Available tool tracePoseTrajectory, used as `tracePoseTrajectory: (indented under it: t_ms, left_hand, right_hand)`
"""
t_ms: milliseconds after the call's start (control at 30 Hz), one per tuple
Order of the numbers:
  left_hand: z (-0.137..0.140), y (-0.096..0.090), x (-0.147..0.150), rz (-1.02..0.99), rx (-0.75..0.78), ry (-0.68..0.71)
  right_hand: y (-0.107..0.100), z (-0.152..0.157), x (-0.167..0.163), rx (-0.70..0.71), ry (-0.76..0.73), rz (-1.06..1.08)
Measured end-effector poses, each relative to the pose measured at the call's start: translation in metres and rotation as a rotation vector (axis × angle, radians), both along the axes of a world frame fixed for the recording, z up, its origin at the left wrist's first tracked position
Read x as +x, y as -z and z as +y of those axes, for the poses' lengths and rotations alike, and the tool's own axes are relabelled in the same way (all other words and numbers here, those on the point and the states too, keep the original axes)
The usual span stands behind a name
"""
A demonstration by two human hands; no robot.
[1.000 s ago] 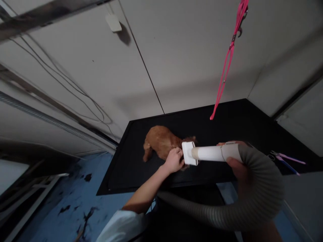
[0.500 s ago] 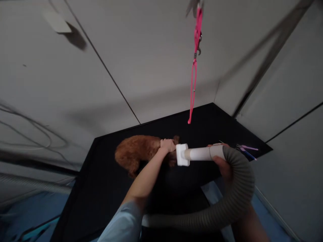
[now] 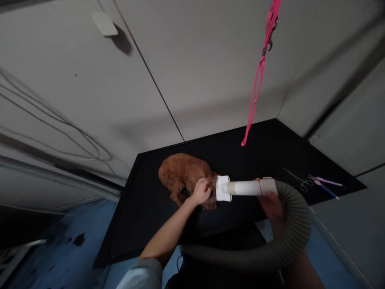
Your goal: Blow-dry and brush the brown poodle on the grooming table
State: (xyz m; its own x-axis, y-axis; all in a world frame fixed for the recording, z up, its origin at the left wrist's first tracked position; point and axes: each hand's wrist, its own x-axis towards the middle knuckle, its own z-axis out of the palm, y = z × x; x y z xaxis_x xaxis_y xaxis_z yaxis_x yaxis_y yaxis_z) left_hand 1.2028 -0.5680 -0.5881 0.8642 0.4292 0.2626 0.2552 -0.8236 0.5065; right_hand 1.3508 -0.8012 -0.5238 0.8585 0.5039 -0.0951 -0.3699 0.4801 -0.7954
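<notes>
A brown curly-haired dog [image 3: 183,170] is on the black grooming table [image 3: 144,224], its head end to the right. My left hand [image 3: 202,191] is closed on the dog near its head, fingers curled against the fur; which part they grip is hard to see. My right hand [image 3: 273,204] wraps round the collar of a dryer hose [image 3: 296,237]. From it a white tube ends in a wide flat nozzle [image 3: 223,188], right up at the dog's head and hiding part of it.
A pink grooming loop [image 3: 254,96] hangs above the table's back edge. Scissor-like forceps [image 3: 300,182] and pliers-like clippers [image 3: 326,184] with pink and blue handles lie at the right. Loose cables [image 3: 69,124] run along the wall. The hose curves across my front.
My view has shifted, so the scene sits further right. My left hand has come lower, toward the near side of the dog's head. The nozzle now covers more of the head.
</notes>
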Motion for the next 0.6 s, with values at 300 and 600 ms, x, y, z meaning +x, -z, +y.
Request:
tracePoseTrajectory:
  t_ms: [300,600]
  left_hand:
    - [0.003,0.008,-0.016,0.042,-0.106,-0.055]
    - [0.002,-0.01,-0.022,0.172,-0.171,0.096]
  right_hand:
    - [0.037,0.019,-0.014,0.147,0.004,0.115]
    - [0.017,0.017,-0.02,0.088,-0.035,0.004]
